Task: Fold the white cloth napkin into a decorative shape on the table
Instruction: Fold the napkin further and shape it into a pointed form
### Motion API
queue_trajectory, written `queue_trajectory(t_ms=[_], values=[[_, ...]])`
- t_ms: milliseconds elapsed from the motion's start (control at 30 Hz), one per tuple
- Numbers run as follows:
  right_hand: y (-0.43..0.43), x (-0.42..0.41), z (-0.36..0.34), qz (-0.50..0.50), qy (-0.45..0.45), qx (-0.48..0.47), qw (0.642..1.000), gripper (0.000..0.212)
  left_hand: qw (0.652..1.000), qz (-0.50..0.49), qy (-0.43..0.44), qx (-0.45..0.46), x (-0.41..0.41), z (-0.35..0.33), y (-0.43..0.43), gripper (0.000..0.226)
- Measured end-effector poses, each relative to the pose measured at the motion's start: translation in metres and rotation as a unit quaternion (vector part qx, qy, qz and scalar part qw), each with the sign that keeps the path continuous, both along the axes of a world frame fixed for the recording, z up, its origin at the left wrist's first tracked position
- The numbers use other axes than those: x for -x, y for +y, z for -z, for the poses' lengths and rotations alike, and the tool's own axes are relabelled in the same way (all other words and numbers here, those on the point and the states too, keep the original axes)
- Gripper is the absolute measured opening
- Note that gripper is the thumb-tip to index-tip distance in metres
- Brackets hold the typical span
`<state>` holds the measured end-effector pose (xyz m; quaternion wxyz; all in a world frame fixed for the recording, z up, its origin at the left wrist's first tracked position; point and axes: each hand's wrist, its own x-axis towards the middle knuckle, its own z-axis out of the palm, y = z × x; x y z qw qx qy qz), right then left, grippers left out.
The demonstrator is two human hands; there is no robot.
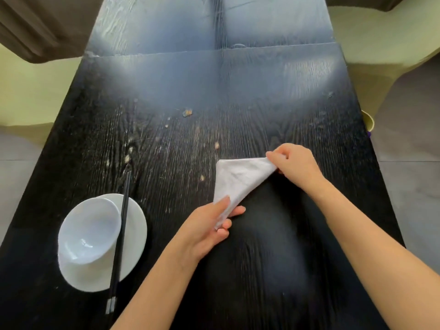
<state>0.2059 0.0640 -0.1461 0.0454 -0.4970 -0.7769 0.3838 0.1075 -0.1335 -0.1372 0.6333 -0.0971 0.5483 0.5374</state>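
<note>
The white cloth napkin [238,179] is folded into a triangle and lies near the middle of the black wooden table [166,144]. My left hand [209,225] pinches its near corner between thumb and fingers. My right hand [295,163] pinches the far right corner and holds that edge slightly off the table. The napkin's third corner points away to the upper left and lies flat.
A white bowl [89,231] sits on a white plate [133,234] at the near left, with black chopsticks [120,234] laid across the plate. Crumbs [188,112] dot the table's middle. Pale chairs stand on both sides of the table.
</note>
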Motion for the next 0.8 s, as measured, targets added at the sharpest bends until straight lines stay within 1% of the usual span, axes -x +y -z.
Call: queue_trajectory(t_ms=[33,67,100,133,167,200,233,267,300,367,433,500,600,700,800], values=[[-0.003,-0.001,0.003,-0.007,-0.065,-0.110,0.992,0.027,0.999,-0.004,0.023,0.035,0.000,0.005,-0.005,0.021],[-0.010,0.002,0.006,-0.025,-0.069,-0.223,0.972,0.032,0.997,-0.009,0.051,0.056,-0.001,0.008,-0.008,0.021],[-0.020,0.009,0.006,-0.064,-0.023,-0.303,0.951,0.037,0.994,-0.011,0.081,0.066,-0.003,0.010,-0.009,0.022],[-0.034,0.018,0.006,-0.134,0.037,-0.332,0.933,0.041,0.991,-0.007,0.110,0.072,-0.005,0.011,-0.009,0.024],[-0.051,0.027,0.009,-0.234,0.075,-0.324,0.914,0.045,0.987,0.002,0.139,0.078,-0.008,0.012,-0.008,0.028],[-0.068,0.034,0.018,-0.334,0.071,-0.308,0.888,0.048,0.983,0.012,0.165,0.082,-0.009,0.011,-0.007,0.035],[-0.081,0.037,0.028,-0.400,0.046,-0.309,0.862,0.050,0.978,0.021,0.188,0.084,-0.011,0.009,-0.005,0.041],[-0.086,0.036,0.036,-0.433,0.020,-0.315,0.844,0.051,0.974,0.027,0.208,0.086,-0.013,0.008,-0.004,0.045],[-0.083,0.032,0.042,-0.440,-0.007,-0.319,0.840,0.051,0.969,0.032,0.228,0.090,-0.014,0.007,-0.004,0.043],[-0.068,0.021,0.048,-0.418,-0.043,-0.321,0.849,0.051,0.957,0.040,0.270,0.102,-0.015,0.007,-0.005,0.033],[-0.047,0.010,0.046,-0.379,-0.070,-0.315,0.867,0.052,0.952,0.046,0.283,0.109,-0.015,0.008,-0.006,0.031],[-0.024,0.000,0.042,-0.346,-0.109,-0.289,0.886,0.055,0.956,0.052,0.268,0.108,-0.014,0.008,-0.008,0.030],[0.001,-0.011,0.039,-0.332,-0.150,-0.259,0.895,0.062,0.965,0.074,0.233,0.098,-0.010,0.006,-0.011,0.031],[0.006,-0.012,0.039,-0.333,-0.138,-0.243,0.900,0.062,0.975,0.077,0.194,0.076,-0.002,0.008,-0.012,0.032],[0.007,-0.008,0.036,-0.315,-0.102,-0.208,0.920,0.059,0.989,0.053,0.136,0.034,0.006,0.010,-0.019,0.028]])
